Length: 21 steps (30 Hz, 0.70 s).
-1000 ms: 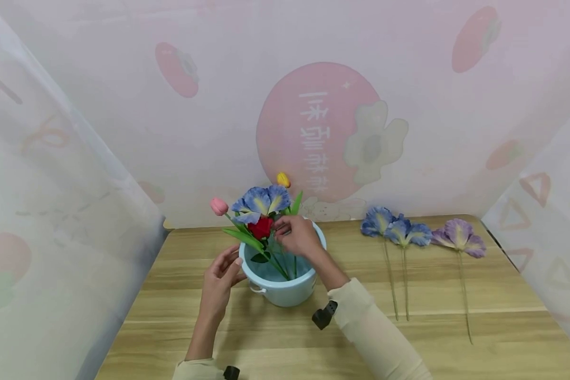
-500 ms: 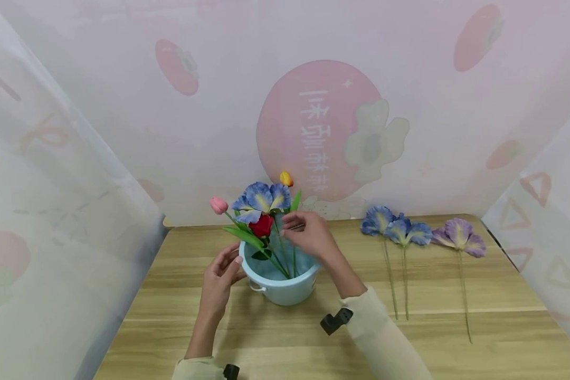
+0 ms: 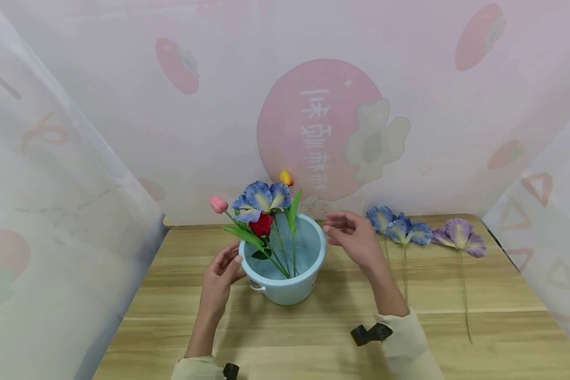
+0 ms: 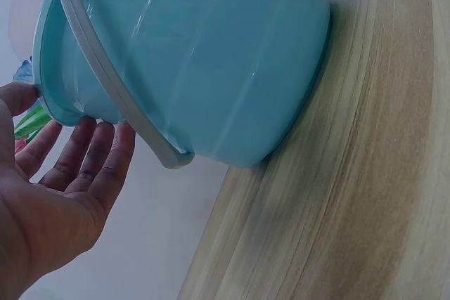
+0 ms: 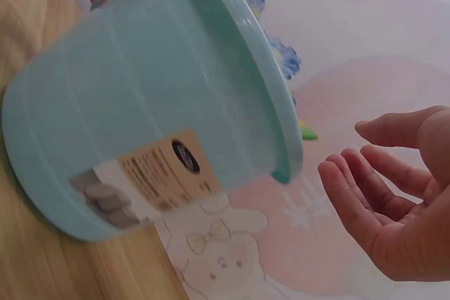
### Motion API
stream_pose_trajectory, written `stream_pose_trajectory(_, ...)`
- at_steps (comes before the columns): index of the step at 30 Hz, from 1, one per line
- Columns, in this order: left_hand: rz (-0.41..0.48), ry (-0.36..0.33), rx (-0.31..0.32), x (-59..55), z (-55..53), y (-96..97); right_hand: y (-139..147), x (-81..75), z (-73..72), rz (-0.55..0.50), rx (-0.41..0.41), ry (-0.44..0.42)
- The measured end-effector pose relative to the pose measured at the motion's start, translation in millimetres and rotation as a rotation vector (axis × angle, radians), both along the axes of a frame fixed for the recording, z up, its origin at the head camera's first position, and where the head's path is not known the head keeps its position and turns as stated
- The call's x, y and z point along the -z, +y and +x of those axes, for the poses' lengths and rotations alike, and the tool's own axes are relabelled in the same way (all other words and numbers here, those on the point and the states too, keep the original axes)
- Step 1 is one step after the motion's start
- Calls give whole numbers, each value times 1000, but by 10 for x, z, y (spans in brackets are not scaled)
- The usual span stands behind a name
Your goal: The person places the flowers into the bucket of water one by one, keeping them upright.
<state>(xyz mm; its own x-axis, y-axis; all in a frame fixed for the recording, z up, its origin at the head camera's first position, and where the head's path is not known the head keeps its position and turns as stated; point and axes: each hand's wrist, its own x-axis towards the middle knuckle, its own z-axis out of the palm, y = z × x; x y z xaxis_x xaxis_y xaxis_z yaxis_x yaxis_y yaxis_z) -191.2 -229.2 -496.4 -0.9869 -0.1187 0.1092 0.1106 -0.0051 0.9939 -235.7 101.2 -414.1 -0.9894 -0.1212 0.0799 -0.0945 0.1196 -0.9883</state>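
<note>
A light-blue plastic bucket (image 3: 288, 290) stands upright on the table. Inside it lean a pink tulip (image 3: 218, 205), a blue iris-like flower (image 3: 261, 196), a red rose (image 3: 261, 225) and a yellow-orange tulip (image 3: 286, 178). My left hand (image 3: 218, 277) holds the bucket's left rim, its thumb at the edge and its fingertips against the outer wall. To the right of the bucket, my right hand (image 3: 356, 240) hovers with loosely bent fingers and nothing in them. A gap separates it from the rim in the right wrist view.
Two blue flowers (image 3: 410, 232) and a purple flower (image 3: 458, 235) lie on the right of the wooden table (image 3: 285, 338). The right hand partly covers one blue flower. The bucket's pale handle (image 4: 112, 79) hangs down its side. A printed backdrop (image 3: 209, 142) rises behind.
My right hand has withdrawn from among the flowers in the bucket and moved right, past the rim. The left hand stays at the rim, and the blue flower remains in the bucket.
</note>
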Motion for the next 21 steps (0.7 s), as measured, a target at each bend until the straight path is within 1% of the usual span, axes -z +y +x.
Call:
stream_pose_trajectory(12,7,0,1,-18,6,5,568,197,106,2,94,-3)
stream_pose_trajectory(21,1,0,6,-7,7,-4,963,369,147,49,156,-38)
